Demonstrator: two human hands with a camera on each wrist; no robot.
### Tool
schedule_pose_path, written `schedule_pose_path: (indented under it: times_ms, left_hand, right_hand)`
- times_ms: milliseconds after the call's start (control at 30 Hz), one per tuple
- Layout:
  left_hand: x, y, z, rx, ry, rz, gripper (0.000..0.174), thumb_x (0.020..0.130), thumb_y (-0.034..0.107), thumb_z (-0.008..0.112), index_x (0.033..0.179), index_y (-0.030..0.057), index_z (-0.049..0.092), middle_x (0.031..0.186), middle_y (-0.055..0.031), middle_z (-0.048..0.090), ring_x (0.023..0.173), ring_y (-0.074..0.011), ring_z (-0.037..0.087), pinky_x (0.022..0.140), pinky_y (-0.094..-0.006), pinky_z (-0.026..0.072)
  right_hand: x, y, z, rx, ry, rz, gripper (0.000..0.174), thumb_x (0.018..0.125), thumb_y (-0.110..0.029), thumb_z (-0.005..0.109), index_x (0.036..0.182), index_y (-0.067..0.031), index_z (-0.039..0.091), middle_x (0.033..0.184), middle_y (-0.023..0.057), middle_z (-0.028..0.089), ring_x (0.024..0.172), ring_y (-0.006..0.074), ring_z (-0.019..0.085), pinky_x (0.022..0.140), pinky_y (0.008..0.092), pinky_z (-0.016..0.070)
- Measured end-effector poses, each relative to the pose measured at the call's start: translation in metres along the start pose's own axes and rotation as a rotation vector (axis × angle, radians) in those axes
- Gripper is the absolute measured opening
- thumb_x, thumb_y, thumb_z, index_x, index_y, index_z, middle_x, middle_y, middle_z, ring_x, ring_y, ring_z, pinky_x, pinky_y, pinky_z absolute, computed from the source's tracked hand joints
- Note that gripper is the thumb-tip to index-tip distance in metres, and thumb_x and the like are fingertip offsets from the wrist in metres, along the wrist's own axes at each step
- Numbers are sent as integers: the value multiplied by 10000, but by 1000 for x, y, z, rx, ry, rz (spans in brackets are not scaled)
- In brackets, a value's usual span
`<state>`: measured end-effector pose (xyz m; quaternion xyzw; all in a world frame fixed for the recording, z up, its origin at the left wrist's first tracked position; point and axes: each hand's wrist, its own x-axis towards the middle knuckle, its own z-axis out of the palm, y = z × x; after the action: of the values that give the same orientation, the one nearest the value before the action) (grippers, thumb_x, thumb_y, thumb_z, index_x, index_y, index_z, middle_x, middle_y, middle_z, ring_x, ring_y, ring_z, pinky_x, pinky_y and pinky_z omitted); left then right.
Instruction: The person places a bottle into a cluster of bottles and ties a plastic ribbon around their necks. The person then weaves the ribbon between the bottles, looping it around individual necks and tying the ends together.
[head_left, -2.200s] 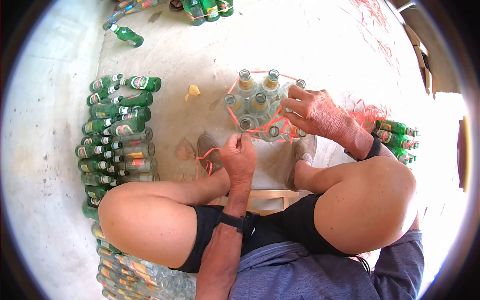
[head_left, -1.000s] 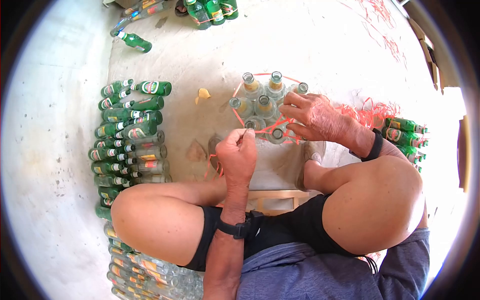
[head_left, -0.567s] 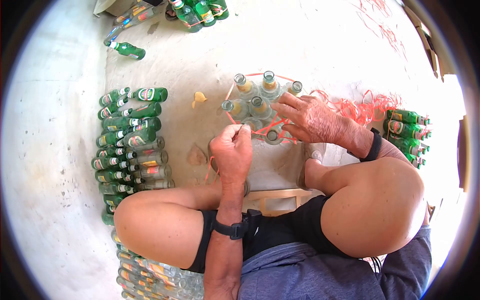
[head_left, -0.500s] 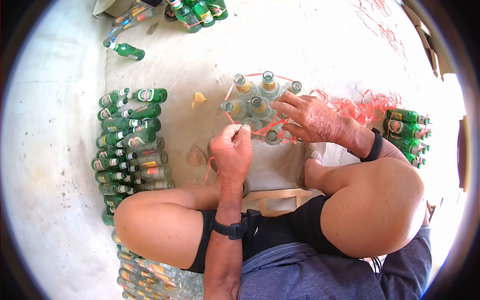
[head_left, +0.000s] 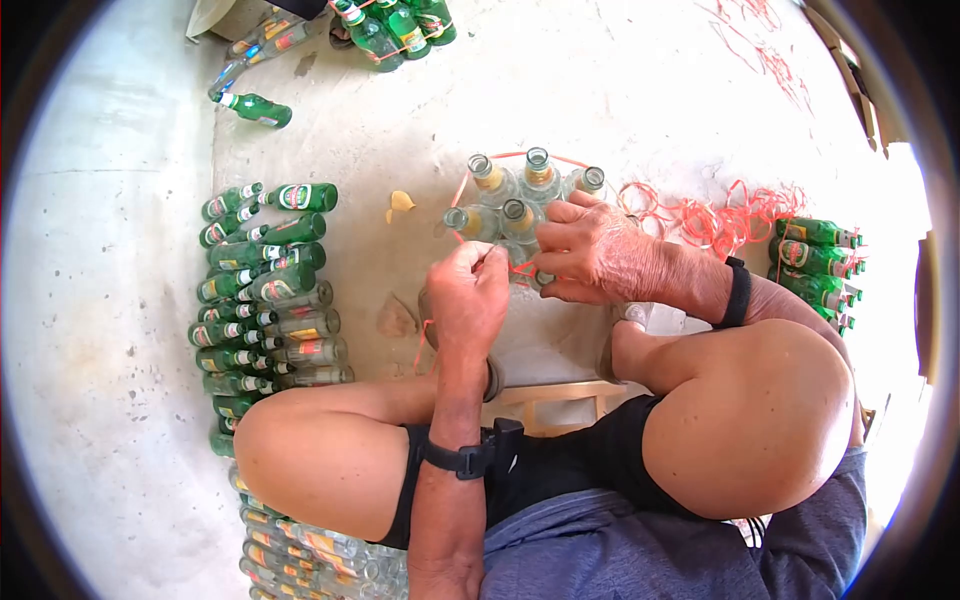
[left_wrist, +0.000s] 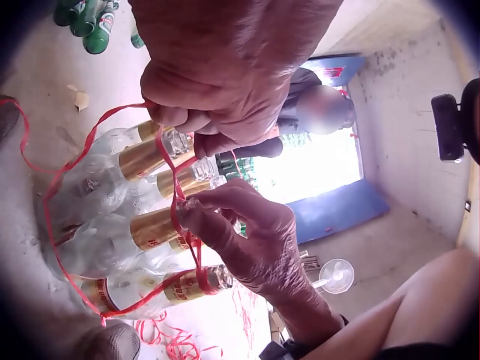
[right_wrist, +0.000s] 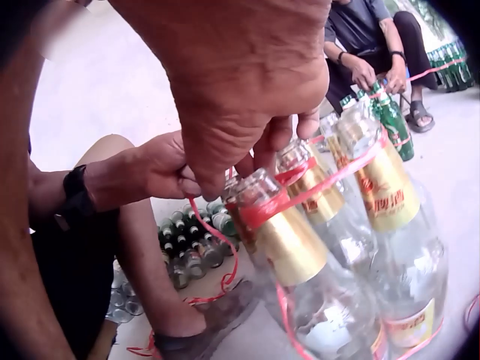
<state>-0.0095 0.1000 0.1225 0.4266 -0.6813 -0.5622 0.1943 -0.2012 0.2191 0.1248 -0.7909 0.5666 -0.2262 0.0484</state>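
A cluster of several clear glass bottles (head_left: 490, 180) with gold neck labels stands upright on the floor between the feet. Red plastic strap (right_wrist: 330, 184) runs round the bottles and across their necks. My left hand (head_left: 468, 305), fingers curled, pinches the strap at the near left of the cluster. At the near right, my right hand (head_left: 605, 255) bends over the bottle necks, its thumb and forefinger pinching the strap in the left wrist view. The two hands are close together, and they hide the nearer bottle tops in the head view.
Green and clear bottles (head_left: 290, 285) lie stacked along the left wall. Loose red strap (head_left: 725, 215) lies tangled at right, beside more green bottles (head_left: 815, 260). A single green bottle (head_left: 258, 108) lies farther off. Another person (right_wrist: 375, 52) handles green bottles opposite.
My right hand has moved left and its fingers have bent more, closing the gap to my left hand. My left hand has risen slightly toward the bottles, still pinching the strap.
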Motion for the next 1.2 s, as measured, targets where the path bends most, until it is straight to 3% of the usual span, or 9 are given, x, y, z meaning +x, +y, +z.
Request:
schedule_pose_path:
  times_ms: [133,233,333,433,533,700,1100,1200]
  left_hand:
    - [11,4,2,71,-44,-4,167,936,73,734,855,-72,729,650,-104,668,606,-96,575,575,-337,474]
    - [22,3,5,145,-46,141,174,930,62,728,832,-82,720,630,-126,656,597,-117,586,571,-367,472]
    - [28,5,6,129,-72,93,177,919,73,729,807,-64,715,636,-164,667,567,-212,630,581,-397,486]
    - [36,1,1,323,-92,234,184,902,94,727,774,-34,698,674,-202,680,582,-341,654,594,-433,499]
    - [42,5,-3,436,-157,177,188,891,122,733,757,-5,695,713,-215,686,642,-415,661,622,-467,520]
    - [48,-3,-2,482,-128,214,174,889,140,751,769,17,723,736,-212,697,699,-416,694,655,-498,539]
    - [57,1,-5,567,-195,112,151,866,154,760,805,15,764,783,-220,713,755,-430,712,694,-496,562]
    - [58,3,-3,624,-193,117,154,862,154,751,803,12,761,784,-222,712,749,-433,713,692,-500,565]
  right_hand:
    - [-3,1,6,-3,19,-21,293,726,-308,862,833,-127,658,875,18,533,875,229,573,761,409,473]
    - [-4,2,6,-13,30,-36,292,725,-304,860,832,-124,657,875,17,532,874,228,573,765,407,472]
    - [-4,1,7,8,44,-33,291,724,-302,859,829,-122,656,881,17,534,873,228,572,765,406,470]
    - [-3,2,5,11,39,-28,288,723,-301,860,828,-125,657,885,20,536,873,231,572,766,410,468]
    - [-2,0,5,24,22,-16,285,725,-304,860,828,-129,660,887,24,536,879,239,572,770,419,465]
    - [-3,1,2,59,-58,34,304,748,-367,874,874,-136,722,941,26,580,967,246,599,846,428,487]
    - [0,-3,1,88,-63,92,267,754,-315,862,835,-120,698,937,54,577,965,271,608,851,448,497]
    - [0,-3,0,56,-76,83,315,734,-311,879,896,-118,691,973,58,585,984,276,616,855,449,497]
